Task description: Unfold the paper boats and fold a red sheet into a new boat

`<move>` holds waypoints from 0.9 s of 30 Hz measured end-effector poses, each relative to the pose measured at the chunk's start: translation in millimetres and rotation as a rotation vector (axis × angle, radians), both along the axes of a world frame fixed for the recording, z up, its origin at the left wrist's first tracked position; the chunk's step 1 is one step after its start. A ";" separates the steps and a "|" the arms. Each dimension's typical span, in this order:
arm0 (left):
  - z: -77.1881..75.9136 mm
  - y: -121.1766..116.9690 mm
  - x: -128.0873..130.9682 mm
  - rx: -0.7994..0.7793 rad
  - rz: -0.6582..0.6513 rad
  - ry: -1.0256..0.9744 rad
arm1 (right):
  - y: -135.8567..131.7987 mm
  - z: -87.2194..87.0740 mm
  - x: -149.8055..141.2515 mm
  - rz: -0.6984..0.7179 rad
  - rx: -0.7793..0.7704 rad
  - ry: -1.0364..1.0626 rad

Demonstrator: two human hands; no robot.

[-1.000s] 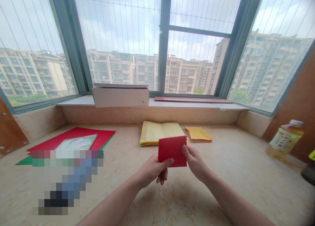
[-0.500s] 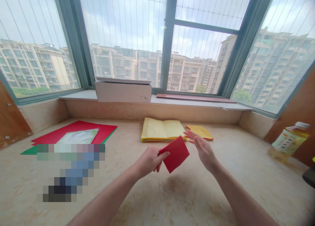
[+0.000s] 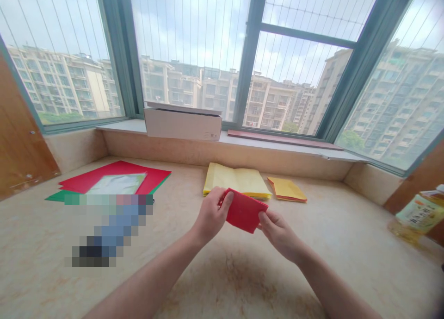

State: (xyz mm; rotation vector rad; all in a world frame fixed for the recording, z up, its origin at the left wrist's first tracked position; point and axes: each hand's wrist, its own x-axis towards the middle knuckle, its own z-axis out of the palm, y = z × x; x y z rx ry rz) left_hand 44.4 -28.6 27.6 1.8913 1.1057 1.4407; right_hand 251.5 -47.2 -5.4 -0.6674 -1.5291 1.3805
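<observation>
A small folded red paper (image 3: 244,211) is held up above the stone-look counter, between both hands. My left hand (image 3: 214,212) grips its left end, thumb on the near face. At its lower right corner, my right hand (image 3: 275,226) pinches the edge between thumb and fingers. Behind the paper lies a stack of pale yellow paper (image 3: 239,178) with a crease down its middle. To the right of that stack sits a smaller folded orange-yellow paper (image 3: 287,189). The fingers behind the red paper are partly hidden.
Red sheets (image 3: 121,168) and green sheets (image 3: 55,195) lie at the left under a clear packet (image 3: 116,184). A blurred-out patch (image 3: 114,231) covers something beside them. A white box (image 3: 183,123) stands on the window ledge. A bottle of yellow liquid (image 3: 421,212) stands at the right.
My right hand has gone from open beside the red paper to pinching its right corner. The paper has turned to lie more level. The view has shifted slightly.
</observation>
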 end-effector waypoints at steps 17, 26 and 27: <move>-9.9 -6.2 -3.1 0.105 -0.244 0.325 | -5.0 12.2 14.2 0.242 -0.150 -0.183; -5.5 -10.8 -2.0 0.131 -0.257 0.395 | -6.6 17.3 16.3 0.164 -0.075 -0.246; -5.3 -10.9 -1.5 0.125 -0.241 0.389 | -7.0 17.0 13.5 0.114 -0.041 -0.257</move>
